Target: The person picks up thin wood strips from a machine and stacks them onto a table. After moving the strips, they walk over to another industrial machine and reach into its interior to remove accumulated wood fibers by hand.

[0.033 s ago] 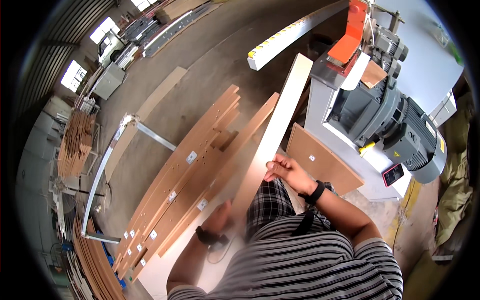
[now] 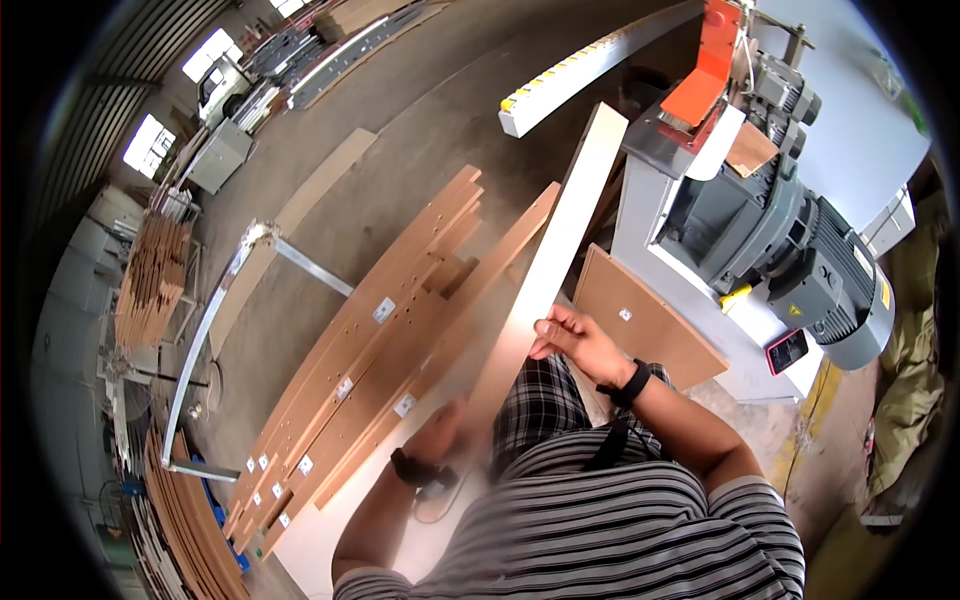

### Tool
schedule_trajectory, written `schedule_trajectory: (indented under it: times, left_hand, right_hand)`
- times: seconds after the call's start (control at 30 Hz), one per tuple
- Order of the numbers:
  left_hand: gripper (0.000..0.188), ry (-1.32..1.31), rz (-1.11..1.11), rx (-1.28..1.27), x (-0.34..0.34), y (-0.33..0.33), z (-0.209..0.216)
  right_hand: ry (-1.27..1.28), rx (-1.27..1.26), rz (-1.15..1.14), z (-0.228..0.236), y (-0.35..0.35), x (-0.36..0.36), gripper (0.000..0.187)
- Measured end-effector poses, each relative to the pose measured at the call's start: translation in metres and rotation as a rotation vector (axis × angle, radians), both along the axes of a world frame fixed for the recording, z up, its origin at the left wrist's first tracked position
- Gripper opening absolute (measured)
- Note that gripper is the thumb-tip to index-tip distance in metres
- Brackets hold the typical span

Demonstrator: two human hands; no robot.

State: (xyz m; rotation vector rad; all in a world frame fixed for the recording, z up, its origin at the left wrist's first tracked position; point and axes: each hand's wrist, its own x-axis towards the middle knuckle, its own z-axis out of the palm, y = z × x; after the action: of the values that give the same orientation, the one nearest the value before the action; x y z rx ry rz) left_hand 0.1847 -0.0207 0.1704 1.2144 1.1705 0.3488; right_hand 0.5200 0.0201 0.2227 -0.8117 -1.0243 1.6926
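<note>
A long, narrow, pale wooden board (image 2: 560, 240) slants across in front of me, its far end raised toward an orange-and-grey machine (image 2: 700, 100). My right hand (image 2: 572, 335) pinches the board's right edge, thumb on the near face and fingers curled in. On its left edge, close to the lower end, my left hand (image 2: 437, 432) grips the same board; a hazy patch blurs its fingertips. Left of the board lies a stack of brown boards (image 2: 370, 350) with drilled holes and small white labels, resting on a pale surface (image 2: 345, 505).
A grey motor (image 2: 830, 270) juts from the machine's right side, near a phone (image 2: 786, 350). A brown panel (image 2: 645, 320) leans against the machine's base. A metal frame (image 2: 195, 350) stands left of the stack. Beyond lies a white beam with yellow pieces (image 2: 590, 70).
</note>
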Motion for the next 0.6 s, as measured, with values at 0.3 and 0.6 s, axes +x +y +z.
schedule_trajectory:
  times: [0.3,0.6]
  left_hand:
    - [0.061,0.795,-0.020,0.869,-0.017,0.023,0.028]
    - [0.054,1.272,0.255,0.910,-0.176,0.054,-0.071]
  right_hand:
    - [-0.141,-0.152,0.071,-0.021,0.004,0.004,0.041]
    - [-0.253,-0.277,-0.059,-0.051,-0.013,0.050,0.032]
